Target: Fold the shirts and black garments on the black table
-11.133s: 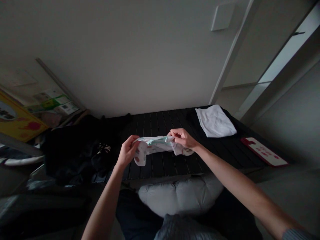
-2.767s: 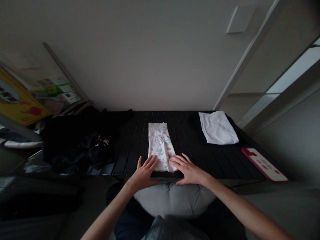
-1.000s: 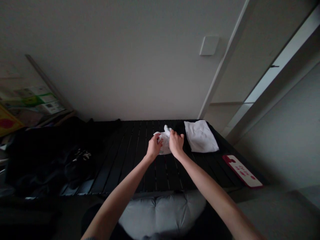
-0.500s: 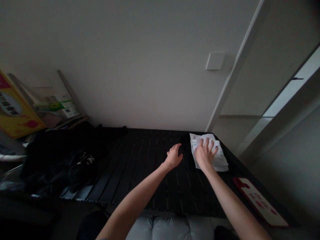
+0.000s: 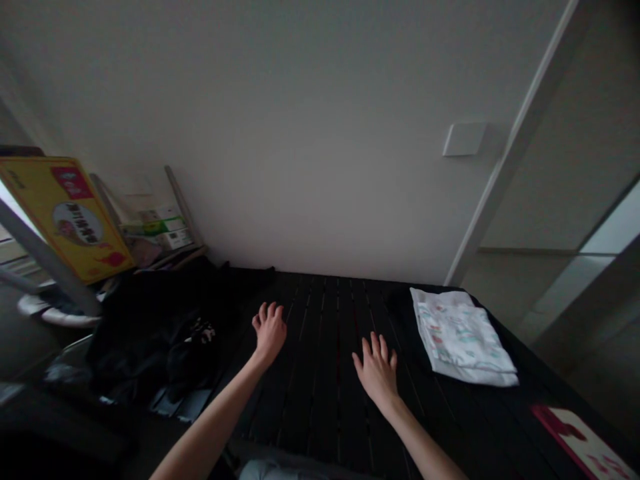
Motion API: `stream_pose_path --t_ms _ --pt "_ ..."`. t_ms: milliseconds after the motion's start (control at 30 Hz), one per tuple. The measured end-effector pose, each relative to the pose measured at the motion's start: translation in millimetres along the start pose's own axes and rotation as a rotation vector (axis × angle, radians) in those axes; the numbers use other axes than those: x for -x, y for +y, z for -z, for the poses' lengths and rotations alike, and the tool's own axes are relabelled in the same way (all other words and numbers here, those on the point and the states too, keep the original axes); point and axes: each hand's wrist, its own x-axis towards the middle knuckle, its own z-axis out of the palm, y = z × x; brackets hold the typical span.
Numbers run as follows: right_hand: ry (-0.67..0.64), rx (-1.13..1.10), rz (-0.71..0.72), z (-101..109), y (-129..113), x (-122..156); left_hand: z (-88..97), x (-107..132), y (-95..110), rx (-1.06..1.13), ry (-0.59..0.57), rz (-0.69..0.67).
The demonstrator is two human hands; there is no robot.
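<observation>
My left hand hovers over the slatted black table, its fingers apart and slightly bent, holding nothing. To its left lies a rumpled heap of black clothing with a small pale print. My right hand is spread over the slats in the middle, also with nothing in it; whether it touches the table I cannot tell. Right of that hand rests a folded white cloth with a faint coloured pattern, at the table's right end. Some dark cloth shows beside it.
A red-edged white board lies at the front right. At the far left stand a yellow box and a holder with papers and packets. The wall with a white switch plate borders the table's back edge.
My right hand has come off the folded white cloth and moved left over the slats. My left hand has shifted left toward the black clothing. The camera view has turned left.
</observation>
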Motion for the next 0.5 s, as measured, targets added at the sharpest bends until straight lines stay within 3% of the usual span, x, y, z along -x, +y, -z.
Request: stream_pose_path --t_ms 200,233,300,400,500 --pt "-0.06 -0.003 -0.035 -4 -4 0 50.1 -31 -130 -0.327 0.189 0.401" --pt "-0.056 -0.007 -0.032 -4 -4 1 54.7 -33 -150 -0.345 0.178 0.46" --pt "-0.048 -0.017 -0.027 -6 -3 1 60.2 -31 -184 -0.343 0.035 0.559" --pt "-0.055 -0.013 -0.029 -9 -2 2 63.7 -21 -209 -0.329 -0.159 0.551" --pt "-0.06 0.016 -0.021 -14 -2 2 68.6 -12 -200 -0.287 -0.089 0.449"
